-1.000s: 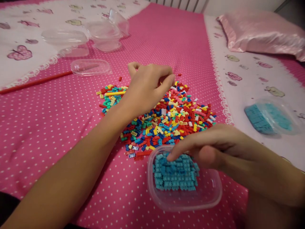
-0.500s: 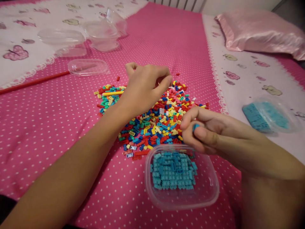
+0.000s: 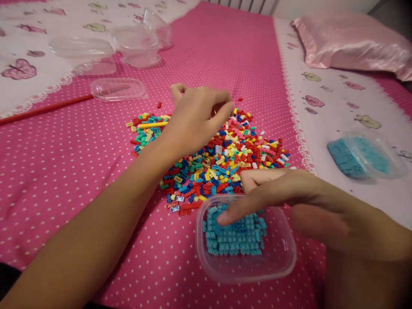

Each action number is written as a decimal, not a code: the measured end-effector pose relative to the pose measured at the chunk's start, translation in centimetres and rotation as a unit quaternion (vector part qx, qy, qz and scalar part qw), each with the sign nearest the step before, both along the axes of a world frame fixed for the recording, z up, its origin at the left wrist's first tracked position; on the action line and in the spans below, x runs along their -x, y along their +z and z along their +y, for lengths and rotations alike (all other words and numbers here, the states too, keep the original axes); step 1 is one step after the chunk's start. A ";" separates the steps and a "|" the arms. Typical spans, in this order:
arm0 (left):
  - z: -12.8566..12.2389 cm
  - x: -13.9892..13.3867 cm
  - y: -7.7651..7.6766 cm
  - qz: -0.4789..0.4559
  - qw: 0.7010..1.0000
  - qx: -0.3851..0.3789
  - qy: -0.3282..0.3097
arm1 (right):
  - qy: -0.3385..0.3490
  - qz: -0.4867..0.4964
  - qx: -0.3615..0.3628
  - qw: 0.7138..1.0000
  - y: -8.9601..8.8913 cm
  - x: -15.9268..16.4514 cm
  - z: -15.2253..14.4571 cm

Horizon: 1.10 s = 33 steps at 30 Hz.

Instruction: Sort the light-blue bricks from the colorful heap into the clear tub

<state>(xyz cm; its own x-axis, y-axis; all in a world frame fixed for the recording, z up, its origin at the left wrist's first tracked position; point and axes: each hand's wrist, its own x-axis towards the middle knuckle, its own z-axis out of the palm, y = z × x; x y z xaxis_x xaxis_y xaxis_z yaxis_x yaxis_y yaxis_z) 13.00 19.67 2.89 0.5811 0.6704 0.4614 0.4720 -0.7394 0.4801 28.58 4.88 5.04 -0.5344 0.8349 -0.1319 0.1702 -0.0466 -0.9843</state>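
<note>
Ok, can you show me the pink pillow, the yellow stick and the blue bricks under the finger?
Pink pillow (image 3: 352,46), head view: its shiny top.
Yellow stick (image 3: 152,125), head view: middle of its visible part.
Blue bricks (image 3: 237,240), head view: middle of the packed rows.

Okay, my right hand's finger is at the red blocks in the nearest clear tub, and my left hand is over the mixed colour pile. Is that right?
Not quite: the head view shows the blocks in the nearest clear tub are blue, not red. Your right hand's finger is at them, and your left hand is over the mixed colour pile.
</note>
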 end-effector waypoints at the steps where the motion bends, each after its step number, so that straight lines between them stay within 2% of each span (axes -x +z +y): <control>1: 0.0 0.0 0.0 0.000 1.000 -0.001 0.000 | -0.013 0.008 0.009 1.000 0.0 0.0 -0.1; 6: 0.1 0.0 -0.2 -0.007 1.000 -0.001 -0.004 | -0.109 0.006 -0.005 0.994 -1.2 -0.2 0.5; 11: 0.0 0.1 -0.1 -0.001 1.000 -0.003 0.004 | -0.075 0.021 -0.009 0.997 -1.8 0.0 0.6; 13: 0.0 0.1 -0.1 0.009 1.000 -0.010 0.009 | -0.061 0.029 0.005 0.998 -1.8 0.0 0.2; 18: -0.1 0.2 0.1 0.020 1.000 -0.011 0.013 | -0.069 0.085 0.071 0.992 -1.4 0.2 -0.4; 21: -0.2 0.2 0.1 0.023 1.000 -0.011 0.014 | -0.073 0.116 0.087 0.987 -1.3 0.1 -0.2; 23: -0.1 0.2 0.1 0.021 1.000 -0.008 0.012 | -0.092 0.116 0.064 0.987 -1.2 0.0 -0.1; 25: -0.1 0.2 0.1 0.013 1.000 -0.001 0.009 | -0.100 0.075 0.020 0.992 -1.1 0.0 0.0; 29: 0.0 0.2 0.0 -0.013 1.000 0.022 -0.001 | -0.056 -0.028 -0.082 0.995 -0.9 -0.1 0.1; 33: 0.0 0.1 -0.1 -0.032 0.999 0.037 -0.009 | -0.080 -0.049 -0.120 0.988 -0.9 -0.1 0.5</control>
